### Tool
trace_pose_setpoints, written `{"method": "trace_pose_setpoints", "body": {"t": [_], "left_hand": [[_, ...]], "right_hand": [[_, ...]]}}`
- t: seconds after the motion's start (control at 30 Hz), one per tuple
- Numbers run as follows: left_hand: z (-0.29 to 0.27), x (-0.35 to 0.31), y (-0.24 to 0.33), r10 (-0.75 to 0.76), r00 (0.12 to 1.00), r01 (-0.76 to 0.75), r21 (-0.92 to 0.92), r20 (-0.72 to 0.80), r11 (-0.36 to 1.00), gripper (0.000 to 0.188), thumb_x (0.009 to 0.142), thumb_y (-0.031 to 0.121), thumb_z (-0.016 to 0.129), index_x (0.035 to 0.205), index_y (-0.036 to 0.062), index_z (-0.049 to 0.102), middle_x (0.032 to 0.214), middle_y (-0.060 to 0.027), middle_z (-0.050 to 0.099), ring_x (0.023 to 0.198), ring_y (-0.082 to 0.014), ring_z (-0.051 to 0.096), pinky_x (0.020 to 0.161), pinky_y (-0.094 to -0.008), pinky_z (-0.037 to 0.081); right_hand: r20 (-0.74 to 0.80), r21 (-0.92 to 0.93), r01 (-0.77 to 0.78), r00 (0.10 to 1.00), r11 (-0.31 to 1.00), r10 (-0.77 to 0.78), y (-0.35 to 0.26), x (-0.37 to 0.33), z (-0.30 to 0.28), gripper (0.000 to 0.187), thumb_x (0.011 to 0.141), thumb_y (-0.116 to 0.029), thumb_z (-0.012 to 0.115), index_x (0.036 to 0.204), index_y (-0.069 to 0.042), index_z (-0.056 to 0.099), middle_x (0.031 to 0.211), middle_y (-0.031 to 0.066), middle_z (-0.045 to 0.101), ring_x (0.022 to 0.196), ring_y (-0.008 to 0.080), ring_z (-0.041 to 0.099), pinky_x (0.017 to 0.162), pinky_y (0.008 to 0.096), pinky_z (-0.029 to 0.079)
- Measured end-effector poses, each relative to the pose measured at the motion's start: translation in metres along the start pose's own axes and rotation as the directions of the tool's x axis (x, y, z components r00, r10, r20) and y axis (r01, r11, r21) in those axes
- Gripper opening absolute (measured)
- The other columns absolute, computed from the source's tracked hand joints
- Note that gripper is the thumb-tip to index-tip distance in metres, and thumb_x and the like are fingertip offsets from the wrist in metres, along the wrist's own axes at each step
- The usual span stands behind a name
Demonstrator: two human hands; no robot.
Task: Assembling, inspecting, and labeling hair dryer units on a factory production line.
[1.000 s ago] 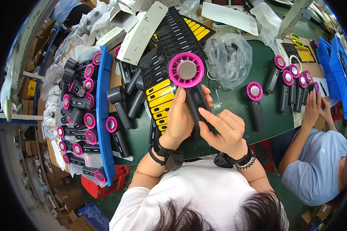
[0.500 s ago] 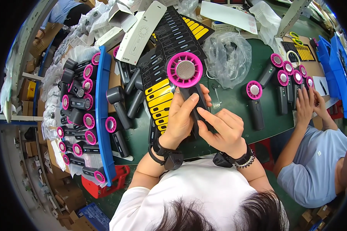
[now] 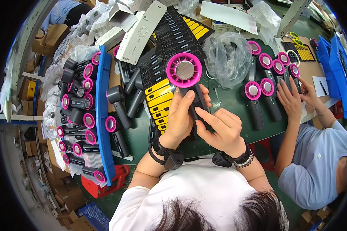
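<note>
A handheld fan (image 3: 184, 70) with a pink ring, a round silver centre and a dark grey handle is raised in front of me. My left hand (image 3: 178, 120) is wrapped round its handle, thumb lying along the front. My right hand (image 3: 224, 129) has its index finger and thumb against the lower handle, the other fingers curled; the spot under the fingertips is hidden. Behind the fan lie black sticker sheets (image 3: 181, 32) and a sheet of yellow strips (image 3: 157, 101). Several loose fans, one with a dark head (image 3: 115, 94), lie left of my hands.
A blue tray (image 3: 103, 115) packed with similar fans stands at the left. White boxes (image 3: 142, 32) and a clear plastic bag (image 3: 228, 57) lie at the back. To the right, a co-worker's hands (image 3: 291, 99) are among a group of fans (image 3: 266, 61).
My hands and the fan stay nearly still. At the right, the co-worker's hands have moved left, and the fans there have shifted, with one now beside the nearest fan.
</note>
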State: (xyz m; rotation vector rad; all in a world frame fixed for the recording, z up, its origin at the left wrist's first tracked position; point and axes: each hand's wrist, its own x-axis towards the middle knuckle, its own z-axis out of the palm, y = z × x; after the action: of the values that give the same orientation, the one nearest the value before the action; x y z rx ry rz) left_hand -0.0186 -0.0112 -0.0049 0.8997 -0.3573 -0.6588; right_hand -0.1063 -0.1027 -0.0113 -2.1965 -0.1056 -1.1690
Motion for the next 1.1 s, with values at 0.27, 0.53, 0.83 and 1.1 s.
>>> {"method": "trace_pose_setpoints", "body": {"t": [0.27, 0.53, 0.83, 1.1], "left_hand": [[0.0, 0.001, -0.002, -0.018, 0.999, 0.017, -0.011, -0.052, 1.0, 0.041, 0.094, 0.029, 0.046, 0.121, -0.0019, 0.041, 0.095, -0.0116, 0.056, 0.081, -0.0179, 0.055, 0.073, -0.0307, 0.049], [-0.001, 0.003, 0.0, -0.027, 0.996, 0.032, 0.057, -0.089, 0.998, 0.037, 0.094, 0.026, 0.047, 0.118, -0.002, 0.044, 0.09, -0.0108, 0.057, 0.078, -0.0178, 0.056, 0.071, -0.0298, 0.049], [-0.016, 0.012, 0.002, -0.062, 0.998, 0.059, -0.07, -0.034, 0.996, 0.036, 0.093, 0.022, 0.049, 0.119, -0.0023, 0.043, 0.093, -0.0107, 0.056, 0.082, -0.0191, 0.055, 0.073, -0.0315, 0.048], [-0.017, 0.012, 0.006, -0.04, 0.995, 0.04, 0.003, 0.088, 0.999, 0.044, 0.087, 0.013, 0.055, 0.125, -0.0023, 0.038, 0.1, -0.0102, 0.054, 0.087, -0.0198, 0.054, 0.078, -0.0337, 0.048]], "right_hand": [[-0.006, 0.01, -0.012, 1.0, 1.0, 0.012, 0.001, -0.004, 0.006, 0.033, 0.064, 0.0, 0.071, 0.096, -0.003, 0.068, 0.061, 0.0028, 0.048, 0.047, 0.0164, 0.047, 0.044, 0.0274, 0.038], [0.018, 0.04, -0.069, 0.997, 0.997, 0.069, -0.002, -0.005, 0.01, 0.033, 0.066, -0.003, 0.072, 0.099, -0.003, 0.067, 0.062, 0.0036, 0.049, 0.05, 0.0172, 0.049, 0.046, 0.028, 0.041], [0.246, 0.281, -0.341, 0.929, 0.897, 0.276, -0.004, -0.001, -0.006, 0.039, 0.068, 0.0, 0.074, 0.107, -0.004, 0.066, 0.073, 0.0048, 0.056, 0.056, 0.0117, 0.054, 0.052, 0.0228, 0.045], [0.274, 0.324, -0.26, 0.946, 0.91, 0.172, 0.004, 0.001, -0.012, 0.03, 0.068, 0.002, 0.073, 0.097, -0.003, 0.068, 0.072, 0.0057, 0.059, 0.062, 0.0145, 0.059, 0.055, 0.0245, 0.05]]}}
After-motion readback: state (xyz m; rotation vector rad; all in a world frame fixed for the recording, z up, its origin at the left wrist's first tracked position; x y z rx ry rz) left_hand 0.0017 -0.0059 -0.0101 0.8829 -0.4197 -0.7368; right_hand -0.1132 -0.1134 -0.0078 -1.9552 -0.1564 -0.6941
